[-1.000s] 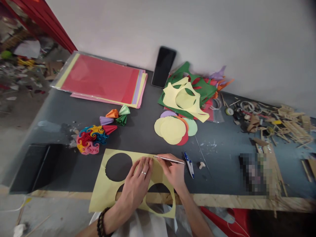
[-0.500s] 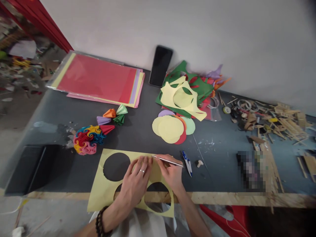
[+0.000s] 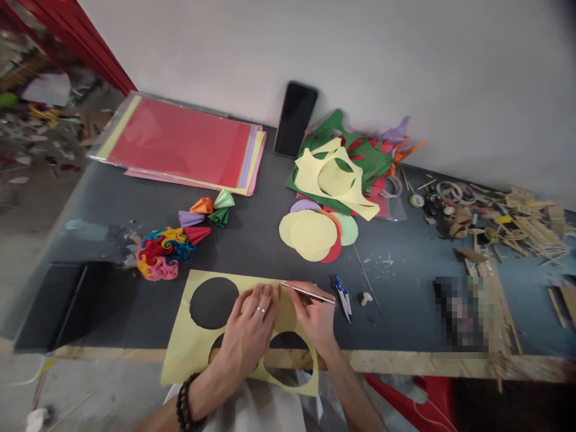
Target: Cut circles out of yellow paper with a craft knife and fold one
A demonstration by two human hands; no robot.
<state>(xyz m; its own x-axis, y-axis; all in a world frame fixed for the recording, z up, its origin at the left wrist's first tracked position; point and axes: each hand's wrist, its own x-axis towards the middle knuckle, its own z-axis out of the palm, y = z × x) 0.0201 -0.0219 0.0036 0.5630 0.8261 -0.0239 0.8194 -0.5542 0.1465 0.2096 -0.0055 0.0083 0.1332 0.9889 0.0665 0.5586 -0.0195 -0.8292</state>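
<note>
A yellow paper sheet [image 3: 177,354] with large round holes lies across the table's front edge, its lower part hanging past it. My left hand [image 3: 252,324] rests flat on the sheet, fingers stretched and pressing it down. Close beside it, my right hand [image 3: 315,315] pinches a slim silver craft knife [image 3: 315,295], its tip pointing left at the sheet's upper edge near my left fingertips. The tip is too small to see clearly. To the right of this hand lie blue-and-white pens [image 3: 342,298].
Cut paper circles [image 3: 312,235] lie ahead, below paper offcuts [image 3: 333,180]. A phone [image 3: 296,120] leans on the wall. Coloured sheets [image 3: 180,141] in plastic, folded paper cones [image 3: 202,206] and a curled-paper piece [image 3: 164,255] are left. Wood strips [image 3: 526,222] clutter the right.
The whole view has shifted very slightly. Both hands, the craft knife and the yellow sheet keep nearly the same positions relative to one another.
</note>
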